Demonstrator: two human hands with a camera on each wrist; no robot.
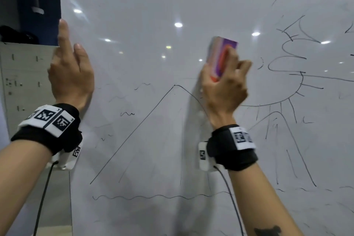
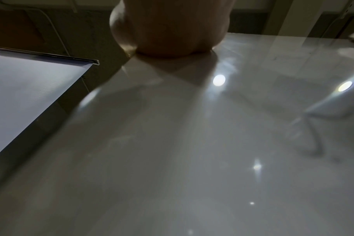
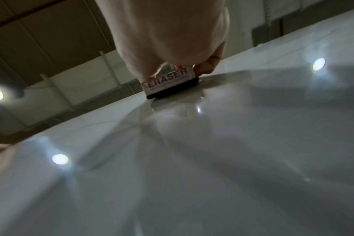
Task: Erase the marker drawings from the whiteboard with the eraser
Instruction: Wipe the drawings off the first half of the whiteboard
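A large whiteboard [image 1: 153, 5] fills the head view. It bears a black line mountain [image 1: 134, 130], a sun with rays [image 1: 287, 74] at the right and a wavy line [image 1: 153, 196] low down. My right hand [image 1: 226, 86] grips a purple, orange and white eraser [image 1: 223, 57] just above the mountain's peak. In the right wrist view the eraser [image 3: 168, 81], marked ERASER, has its black felt flat on the board [image 3: 192, 159]. My left hand [image 1: 70, 63] lies with straight fingers at the board's left edge, and the heel of the hand [image 2: 170, 32] rests on the board [image 2: 192, 143].
A grey cabinet [image 1: 24, 82] stands behind the board's left edge. A pale panel [image 2: 26, 95] shows left of the board in the left wrist view. Black cables [image 1: 44, 193] hang from both wrist cameras. Ceiling lights glare on the glossy surface.
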